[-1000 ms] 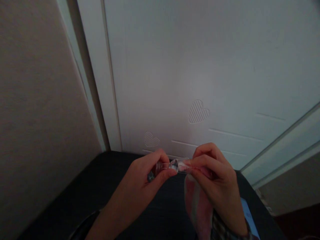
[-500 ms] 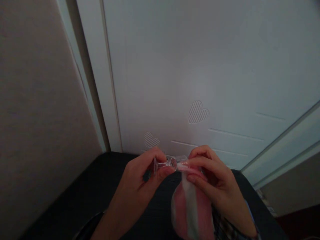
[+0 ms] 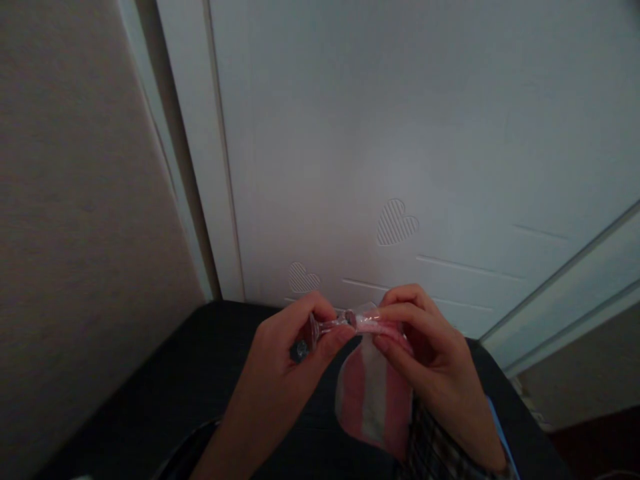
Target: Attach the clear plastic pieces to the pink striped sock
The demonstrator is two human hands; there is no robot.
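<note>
Now the left hand (image 3: 287, 343) pinches a small, clear, stemmed vessel (image 3: 367, 318); the right hand (image 3: 433, 340) grasps a pink-and-white striped cloth (image 3: 374, 397) at its end.

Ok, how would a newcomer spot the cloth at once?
Below the white panel with two hearts lies a dark tabletop. Over it, the right hand pinches the hanging cloth. Pink and white stripes set it apart from the clear glassy piece in the left hand.

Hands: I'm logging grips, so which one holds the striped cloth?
The right hand, pinching the cloth; the left hand grips the clear glass instead.
</note>
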